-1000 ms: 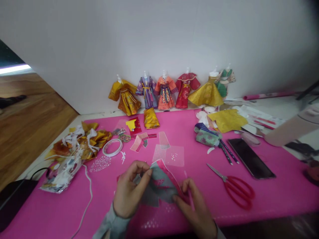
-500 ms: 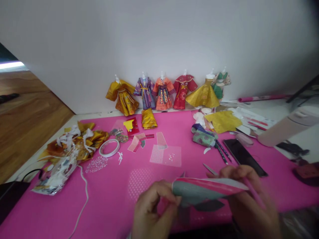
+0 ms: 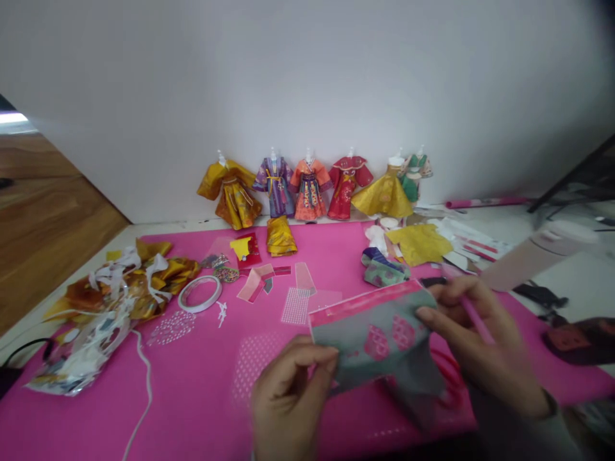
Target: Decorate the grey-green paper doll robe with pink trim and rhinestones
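A grey-green patterned piece [image 3: 362,333], thin like paper or fabric, is stretched between my two hands. It has a pink band along its upper edge and pink motifs. My left hand [image 3: 293,390] pinches its left edge between thumb and fingers. With thumb and fingers, my right hand [image 3: 475,339] grips its right end, and a slim pink stick [image 3: 476,319], perhaps a pen, is tucked in the same hand. Darker grey material [image 3: 418,384] hangs below the piece. A red loop [image 3: 451,378], blurred, shows under my right hand.
Several small dresses [image 3: 310,189] on stands line the wall behind the pink mat [image 3: 202,384]. A tape roll [image 3: 199,294], gold scraps [image 3: 168,275] and a white cord [image 3: 147,378] lie left. Right are a pouch [image 3: 384,269], yellow cloth [image 3: 420,243] and a bottle [image 3: 533,256].
The patterned piece has turned from nearly edge-on to facing me, showing its pink motifs. My right hand has moved up slightly. The view has shifted a little; both hands keep their hold.
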Motion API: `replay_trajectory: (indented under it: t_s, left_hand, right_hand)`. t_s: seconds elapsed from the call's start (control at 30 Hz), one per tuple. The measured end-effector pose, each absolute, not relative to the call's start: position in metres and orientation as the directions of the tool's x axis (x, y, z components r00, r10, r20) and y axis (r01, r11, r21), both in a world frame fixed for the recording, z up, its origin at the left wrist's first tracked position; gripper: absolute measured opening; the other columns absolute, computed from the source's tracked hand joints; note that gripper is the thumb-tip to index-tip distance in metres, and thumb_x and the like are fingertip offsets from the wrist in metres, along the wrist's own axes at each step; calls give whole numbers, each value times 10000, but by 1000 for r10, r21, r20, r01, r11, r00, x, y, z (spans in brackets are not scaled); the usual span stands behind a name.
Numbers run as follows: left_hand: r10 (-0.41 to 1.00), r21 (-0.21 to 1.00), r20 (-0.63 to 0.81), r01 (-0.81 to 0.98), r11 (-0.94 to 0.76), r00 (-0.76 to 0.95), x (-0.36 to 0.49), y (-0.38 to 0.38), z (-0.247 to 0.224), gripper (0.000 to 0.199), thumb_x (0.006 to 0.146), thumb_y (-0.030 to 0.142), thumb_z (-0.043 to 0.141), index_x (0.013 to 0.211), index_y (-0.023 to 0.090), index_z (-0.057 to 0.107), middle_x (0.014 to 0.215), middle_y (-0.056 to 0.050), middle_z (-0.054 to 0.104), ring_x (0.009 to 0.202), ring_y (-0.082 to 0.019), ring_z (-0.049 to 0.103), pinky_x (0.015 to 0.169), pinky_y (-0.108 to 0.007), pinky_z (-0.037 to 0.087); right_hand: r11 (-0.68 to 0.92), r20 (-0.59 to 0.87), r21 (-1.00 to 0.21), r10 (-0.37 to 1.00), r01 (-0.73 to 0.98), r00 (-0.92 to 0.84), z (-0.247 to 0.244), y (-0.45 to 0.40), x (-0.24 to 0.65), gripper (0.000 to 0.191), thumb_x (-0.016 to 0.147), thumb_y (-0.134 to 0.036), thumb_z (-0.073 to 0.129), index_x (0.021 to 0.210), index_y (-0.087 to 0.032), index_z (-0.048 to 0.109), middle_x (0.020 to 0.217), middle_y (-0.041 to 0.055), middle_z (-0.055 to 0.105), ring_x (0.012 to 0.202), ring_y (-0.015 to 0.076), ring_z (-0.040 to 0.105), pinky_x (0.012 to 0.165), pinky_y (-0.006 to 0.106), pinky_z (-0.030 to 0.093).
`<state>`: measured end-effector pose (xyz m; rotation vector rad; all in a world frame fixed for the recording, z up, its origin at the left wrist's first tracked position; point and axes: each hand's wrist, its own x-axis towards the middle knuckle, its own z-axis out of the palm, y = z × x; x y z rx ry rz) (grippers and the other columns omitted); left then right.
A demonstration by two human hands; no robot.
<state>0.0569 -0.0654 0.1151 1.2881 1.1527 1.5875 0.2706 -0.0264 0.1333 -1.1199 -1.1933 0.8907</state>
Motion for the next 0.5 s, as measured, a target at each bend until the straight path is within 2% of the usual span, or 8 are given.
replay_trajectory:
  t_s: [0.13,0.27,0.4,0.5]
  left_hand:
    - [915,945,320,10,-328,-244,42,-58,104,228,761,98,661,845,301,720,775,45,667,688,-99,613,589,-149,508]
    - [903,925,375,149,-350,-208,39,-60,96,313,766,100,664,953,346,712,889,42,687,793,-121,644,688,-188,539]
    - [892,861,449,293,-415,-57,46,-69,91,370,773,97,655,1048,343,686,987,9,684,832,-150,661,726,-230,555]
    - [874,850,481,210,-484,68,59,-82,83,426,821,129,607,1172,371,609,1009,-5,676,819,-155,666,689,-236,562]
  right_hand:
    - [208,207,-978,975,3,84,122,-14,260,303,736,-268,725,786,-242,427,722,-40,528,556,99,470,479,200,426]
    - [245,253,-966,962,80,108,119,-13,257,285,763,-287,697,774,-238,416,732,-38,507,561,98,449,474,200,408]
    - [261,299,-943,937,206,180,129,-22,268,270,768,-322,684,796,-243,427,776,-19,526,588,112,470,472,205,405]
    - [287,361,-910,904,299,231,142,-30,280,257,759,-328,686,812,-244,449,826,8,564,650,140,521,517,228,438]
